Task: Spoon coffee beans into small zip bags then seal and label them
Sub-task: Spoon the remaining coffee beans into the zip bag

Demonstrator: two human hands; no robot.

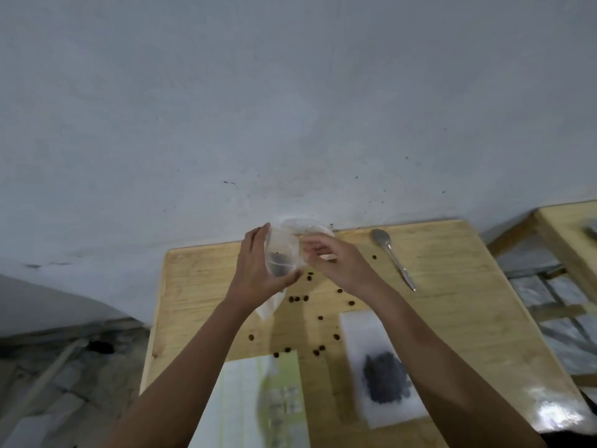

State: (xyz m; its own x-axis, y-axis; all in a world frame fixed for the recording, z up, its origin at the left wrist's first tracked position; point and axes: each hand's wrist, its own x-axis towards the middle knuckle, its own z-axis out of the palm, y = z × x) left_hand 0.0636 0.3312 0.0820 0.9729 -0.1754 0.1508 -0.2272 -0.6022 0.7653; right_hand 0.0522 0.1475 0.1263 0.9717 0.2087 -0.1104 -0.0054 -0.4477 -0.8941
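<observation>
My left hand (258,270) grips a small clear zip bag (282,255) lifted above the wooden table (452,263), with a few dark coffee beans inside it. My right hand (336,261) pinches the bag's right edge. A metal spoon (392,255) lies on the table to the right of my hands. Several loose coffee beans (302,299) are scattered on the tabletop below the bag. A flat zip bag holding a dark heap of beans (384,376) lies at the near right.
A green and white sheet or packet (268,399) lies at the near left of the table. A grey wall (290,108) rises right behind the table. Another wooden table (568,227) stands at the right, with a gap between.
</observation>
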